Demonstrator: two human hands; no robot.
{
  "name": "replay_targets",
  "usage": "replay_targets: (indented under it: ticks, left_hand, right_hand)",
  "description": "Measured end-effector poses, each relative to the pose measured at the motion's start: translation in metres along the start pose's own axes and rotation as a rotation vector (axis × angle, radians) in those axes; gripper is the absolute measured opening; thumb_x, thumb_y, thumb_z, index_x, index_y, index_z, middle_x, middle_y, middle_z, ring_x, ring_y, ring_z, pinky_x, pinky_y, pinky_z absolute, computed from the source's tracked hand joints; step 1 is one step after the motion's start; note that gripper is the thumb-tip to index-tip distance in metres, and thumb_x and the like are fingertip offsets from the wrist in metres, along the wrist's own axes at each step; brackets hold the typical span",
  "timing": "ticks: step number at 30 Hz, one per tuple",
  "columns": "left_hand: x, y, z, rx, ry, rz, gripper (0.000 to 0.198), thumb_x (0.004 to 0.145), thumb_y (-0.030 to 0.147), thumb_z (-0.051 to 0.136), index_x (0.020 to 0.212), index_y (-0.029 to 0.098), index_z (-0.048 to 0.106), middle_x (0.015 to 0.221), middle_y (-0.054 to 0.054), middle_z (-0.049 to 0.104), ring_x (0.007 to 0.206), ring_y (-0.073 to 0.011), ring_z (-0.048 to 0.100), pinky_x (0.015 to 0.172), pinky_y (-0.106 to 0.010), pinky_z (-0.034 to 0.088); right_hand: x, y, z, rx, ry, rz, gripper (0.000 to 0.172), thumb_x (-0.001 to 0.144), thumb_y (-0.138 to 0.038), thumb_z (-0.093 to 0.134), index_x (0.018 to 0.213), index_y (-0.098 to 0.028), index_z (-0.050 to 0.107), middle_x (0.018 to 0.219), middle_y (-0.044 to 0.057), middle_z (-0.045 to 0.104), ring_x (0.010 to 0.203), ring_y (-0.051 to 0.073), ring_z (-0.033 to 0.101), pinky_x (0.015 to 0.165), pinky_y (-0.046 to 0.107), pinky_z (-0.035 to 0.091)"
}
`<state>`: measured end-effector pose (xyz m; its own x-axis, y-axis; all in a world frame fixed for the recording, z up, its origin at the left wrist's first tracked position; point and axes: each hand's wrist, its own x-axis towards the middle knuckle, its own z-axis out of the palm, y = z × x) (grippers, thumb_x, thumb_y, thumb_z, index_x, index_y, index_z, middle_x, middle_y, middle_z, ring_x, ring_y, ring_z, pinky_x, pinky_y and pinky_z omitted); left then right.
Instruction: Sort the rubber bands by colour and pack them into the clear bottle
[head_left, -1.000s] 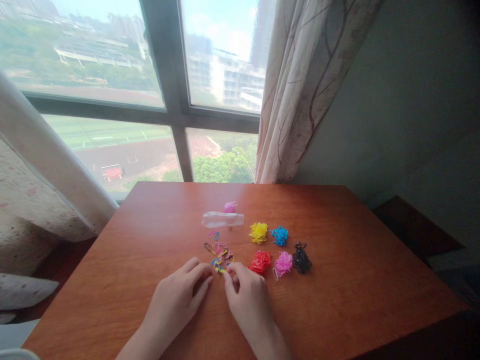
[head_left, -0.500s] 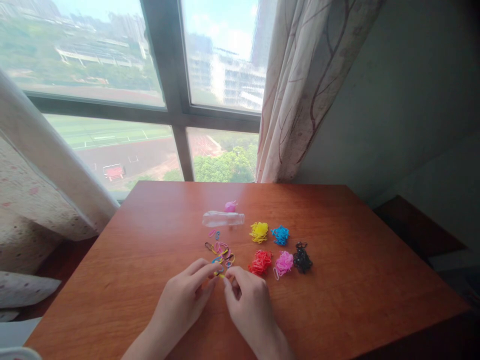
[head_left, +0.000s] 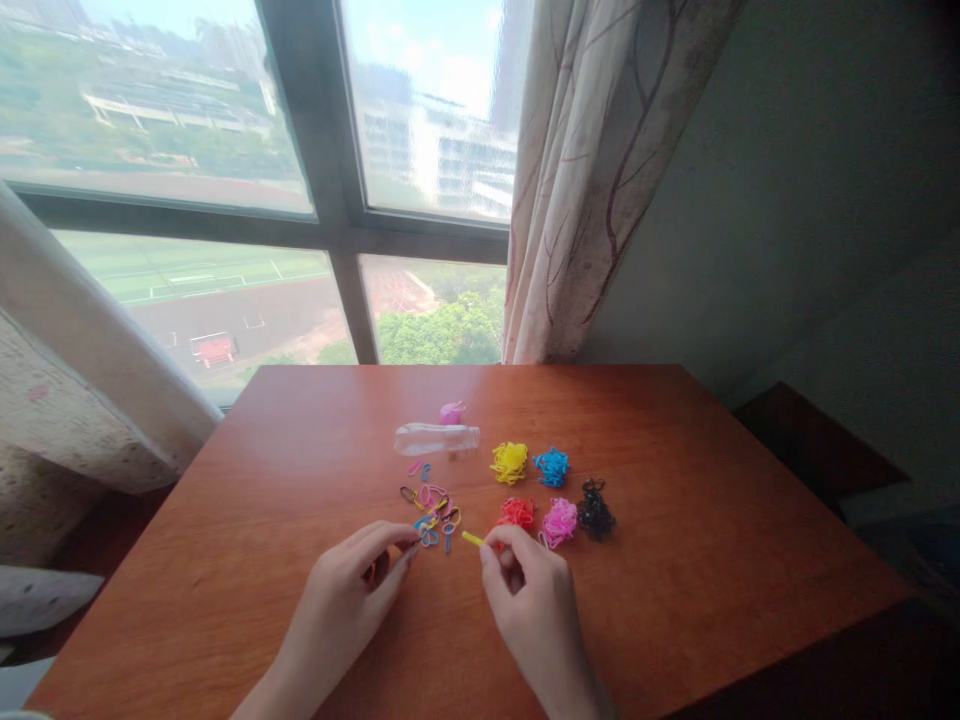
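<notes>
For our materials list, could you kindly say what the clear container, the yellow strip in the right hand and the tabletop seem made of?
Clear container: probably plastic, glossy; see-through with highlights, though possibly glass.
Yellow strip: perhaps rubber or soft plastic, smooth; evenly yellow, too small to be sure.
Tabletop: wood or wood-look laminate, semi-gloss; reddish-brown grain, pale sheen.

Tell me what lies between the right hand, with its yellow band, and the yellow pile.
The red pile does: it lies just beyond the right hand, which partly hides it, and before the yellow pile. From the yellow band, passing left of the red pile, nothing visible blocks the way.
</notes>
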<state>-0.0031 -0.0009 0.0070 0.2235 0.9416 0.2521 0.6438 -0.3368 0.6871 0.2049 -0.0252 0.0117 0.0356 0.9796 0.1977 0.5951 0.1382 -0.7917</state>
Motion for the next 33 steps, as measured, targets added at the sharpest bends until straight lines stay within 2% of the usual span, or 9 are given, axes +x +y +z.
replay_targets:
  ticks: [3,8,12,16,22,27,33]
  left_hand:
    - [0.0,0.001,0.001,0.0,0.022,0.009,0.016,0.086,0.024,0.055,0.086,0.022,0.071,0.066,0.003,0.069,0.049,-0.0092,0.055,0.049,-0.017,0.044]
    - [-0.001,-0.005,0.002,0.007,0.0,0.001,0.016,0.086,0.024,0.055,0.088,0.023,0.07,0.068,0.004,0.07,0.05,-0.0094,0.058,0.051,-0.017,0.046]
    - [-0.002,-0.008,0.002,0.014,-0.01,-0.015,0.016,0.086,0.025,0.055,0.09,0.023,0.07,0.069,0.004,0.071,0.051,-0.0099,0.058,0.052,-0.018,0.047]
    - [0.0,-0.005,0.002,0.017,-0.018,-0.013,0.016,0.086,0.025,0.054,0.089,0.023,0.07,0.069,0.003,0.071,0.051,-0.0099,0.058,0.052,-0.018,0.047]
    - [-0.001,-0.004,0.0,0.001,-0.035,-0.003,0.015,0.087,0.025,0.055,0.088,0.023,0.07,0.071,0.003,0.07,0.052,-0.0095,0.057,0.053,-0.018,0.046]
    - [0.001,0.001,0.0,-0.052,-0.034,-0.005,0.014,0.087,0.025,0.057,0.085,0.022,0.07,0.07,0.002,0.069,0.054,-0.01,0.058,0.053,-0.018,0.045]
    - [0.005,0.007,0.007,-0.09,-0.065,-0.035,0.017,0.086,0.025,0.055,0.085,0.021,0.072,0.068,0.001,0.069,0.052,-0.01,0.056,0.051,-0.018,0.044]
  right_hand:
    - [0.018,0.007,-0.019,-0.068,0.071,0.014,0.018,0.091,-0.027,0.051,0.08,-0.021,0.063,0.059,-0.003,0.058,0.052,0.012,0.054,0.054,0.021,0.036]
    - [0.064,0.016,-0.041,-0.273,0.151,0.009,0.016,0.089,-0.026,0.054,0.079,-0.021,0.066,0.061,-0.002,0.063,0.057,0.013,0.058,0.057,0.023,0.036]
    - [0.088,0.018,-0.041,-0.452,0.135,0.051,0.014,0.088,-0.023,0.056,0.08,-0.022,0.068,0.062,-0.001,0.066,0.058,0.013,0.06,0.054,0.023,0.032]
    - [0.095,0.022,-0.033,-0.53,0.117,0.069,0.013,0.088,-0.023,0.058,0.08,-0.022,0.069,0.068,0.003,0.07,0.06,0.015,0.062,0.053,0.024,0.029]
    - [0.079,0.024,-0.034,-0.501,0.133,0.056,0.017,0.09,-0.022,0.054,0.085,-0.022,0.07,0.072,0.003,0.072,0.063,0.016,0.064,0.055,0.024,0.031]
    - [0.042,0.022,-0.033,-0.294,0.126,-0.008,0.018,0.091,-0.022,0.051,0.086,-0.022,0.069,0.074,0.001,0.071,0.065,0.015,0.065,0.061,0.023,0.038]
    - [-0.004,0.028,-0.023,-0.174,0.054,-0.026,0.021,0.092,-0.02,0.048,0.085,-0.022,0.067,0.068,0.001,0.068,0.059,0.014,0.062,0.058,0.021,0.04]
